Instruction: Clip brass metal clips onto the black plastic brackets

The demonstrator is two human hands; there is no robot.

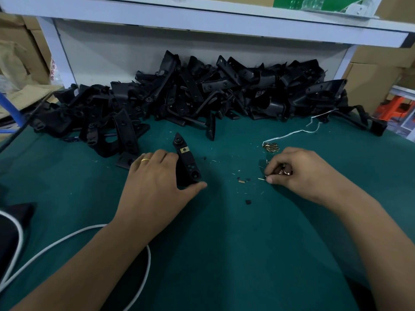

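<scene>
Bracket in work [186, 162] — already wearing one brass clip [184, 150], left hand [157, 176] gripping it on the green mat [224, 243]; right hand [292, 171] pinching further clips [284, 171] — large bracket pile [202, 93] behind is awaiting clipping.

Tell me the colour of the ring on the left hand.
Gold: the ring sits on a finger of the left hand, clearest in the head view.

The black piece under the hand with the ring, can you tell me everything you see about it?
The black bracket is a long, narrow piece that looks like matte plastic, pointed at its far end, with round holes near both ends. A small brass clip with a hole in it already sits on its upper part. It rests on the green mat, and the left hand holds its near end, thumb along the bottom.
</scene>
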